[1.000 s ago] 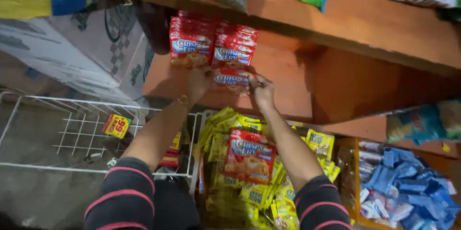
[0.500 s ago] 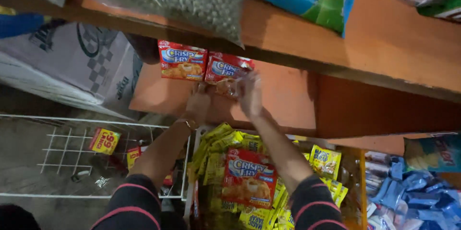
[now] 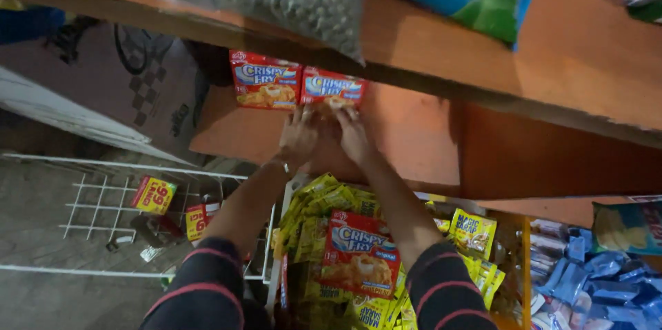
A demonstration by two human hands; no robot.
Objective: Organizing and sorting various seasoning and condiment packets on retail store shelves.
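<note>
Both hands, left hand (image 3: 298, 138) and right hand (image 3: 353, 134), grip a red packet (image 3: 334, 90) mid-frame on the shelf (image 3: 407, 138); one red packet (image 3: 265, 80) stands beside it, more packets (image 3: 360, 254) wait below.

Place: small shop | Signs: my wooden shelves (image 3: 427, 130) upper frame, stacked snack packets (image 3: 358, 254) lower centre, price tags (image 3: 153, 194) lower left

Glossy red foil packets (image 3: 298, 84) sit on a smooth, matt orange wooden shelf (image 3: 407, 137). White coated wire rack (image 3: 103, 192) beside, and shiny yellow plastic sachets (image 3: 324, 202) below.
</note>
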